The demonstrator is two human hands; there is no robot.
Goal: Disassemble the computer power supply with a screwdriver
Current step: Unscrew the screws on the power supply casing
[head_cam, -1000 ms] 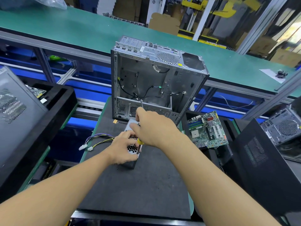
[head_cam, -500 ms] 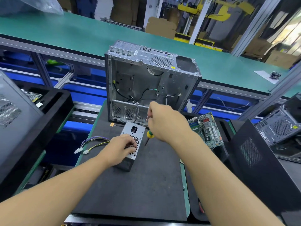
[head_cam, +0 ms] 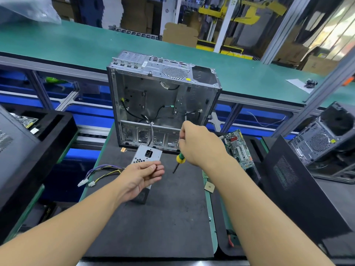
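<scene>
The power supply [head_cam: 148,155], a small grey metal box with a black socket and vent holes, stands on the dark mat [head_cam: 163,217]; its purple and yellow cables [head_cam: 101,170] trail off to the left. My left hand [head_cam: 141,176] hovers palm-up just in front of it and pinches a small dark screw [head_cam: 155,167] between thumb and fingertips. My right hand [head_cam: 199,145] grips a screwdriver [head_cam: 179,161] with a green and yellow handle, its tip pointing down at the mat to the right of the box and touching nothing.
An open, gutted computer case [head_cam: 163,100] stands upright right behind the power supply. A motherboard [head_cam: 238,148] and a loose chip [head_cam: 209,187] lie to the right, with black case panels [head_cam: 299,189] beyond. A black tray [head_cam: 38,143] flanks the left.
The screwdriver came off the power supply and moved right. My left hand let go of the box, turned palm-up and now pinches a small screw.
</scene>
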